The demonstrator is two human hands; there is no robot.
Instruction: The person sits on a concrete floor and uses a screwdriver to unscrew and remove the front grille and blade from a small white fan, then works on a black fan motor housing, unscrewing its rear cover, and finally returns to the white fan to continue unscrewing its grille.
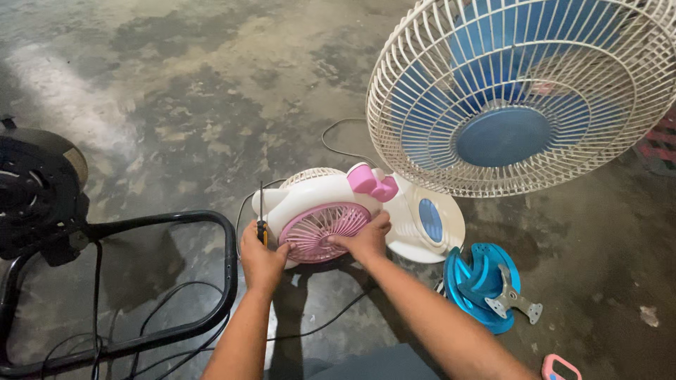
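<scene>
Pink-and-white plastic mini fan [320, 214], frame centre on the concrete floor [176, 84]: light, rigid, thin grille likely fragile. Left hand [260, 257] grips a screwdriver [261, 214]; right hand [366, 238] clasps the fan's sturdier rim.

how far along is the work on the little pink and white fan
Early, by the look of it. The small pink and white fan lies on the concrete floor with its pink grille in place. The left hand holds a screwdriver against its edge; the right hand steadies the grille. A blue fan blade already lies loose nearby. Opening the casing looks still ahead.
</scene>
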